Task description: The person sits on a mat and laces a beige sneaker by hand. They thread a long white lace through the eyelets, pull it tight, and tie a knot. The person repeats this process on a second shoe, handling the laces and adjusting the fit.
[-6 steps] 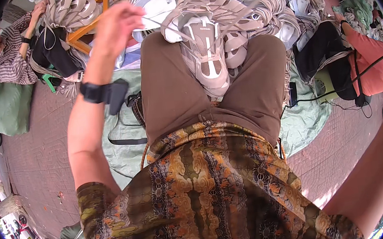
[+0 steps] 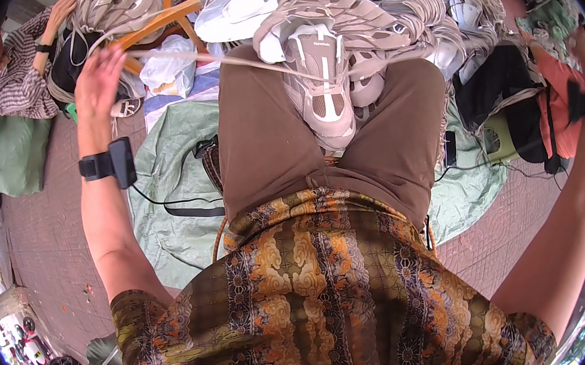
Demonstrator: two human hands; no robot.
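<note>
A beige and white sneaker (image 2: 326, 92) sits toe toward me between my knees, with more shoe uppers bunched behind it. My left hand (image 2: 99, 82) is out to the left, its fingers pinched on a pale shoelace (image 2: 221, 59). That lace stretches taut across my left knee to the front of the sneaker. On the far right, my right hand (image 2: 584, 52) is raised near the picture's rim, over a person in a salmon top. Its fingers are too unclear to read. A thin stretch of lace leaves the sneaker on that side, but its far end is lost.
Strung bundles of beige shoe uppers (image 2: 411, 21) spread beyond my knees. A wooden frame (image 2: 159, 23) and a clear plastic bag (image 2: 170, 68) stand beyond my left knee. Green sheeting (image 2: 166, 153) covers paving around me. People sit at left (image 2: 19, 76) and right (image 2: 560, 112).
My left hand has swung left and down from above my left knee, drawing the lace out. My right hand has come into view at the far right.
</note>
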